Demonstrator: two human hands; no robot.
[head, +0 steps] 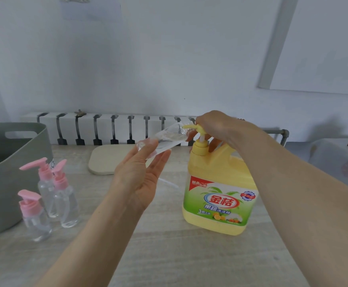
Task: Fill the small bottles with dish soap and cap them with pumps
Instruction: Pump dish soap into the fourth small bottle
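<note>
Mid-table [169, 255], the left hand [140, 179] pinches a clear bottle [169, 137], tilted, with its mouth at the spout of the yellow pump [200, 131]. The right hand [216, 127] curls over that pump atop the soap jug [220, 195]. Three pink-capped bottles [63, 195] stand near the table's left edge, beside a grey tub [3, 162].

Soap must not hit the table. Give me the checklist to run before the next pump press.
1. Mouth of the small bottle at the spout: ok, they meet.
2. Grip of the left hand on the bottle: ok, held tilted toward the spout.
3. Placement of the right hand on the pump head: ok.
4. Stance of the soap jug on the table: ok, upright.
5. Fill level in the bottle: cannot tell, clear and blurred.
</note>
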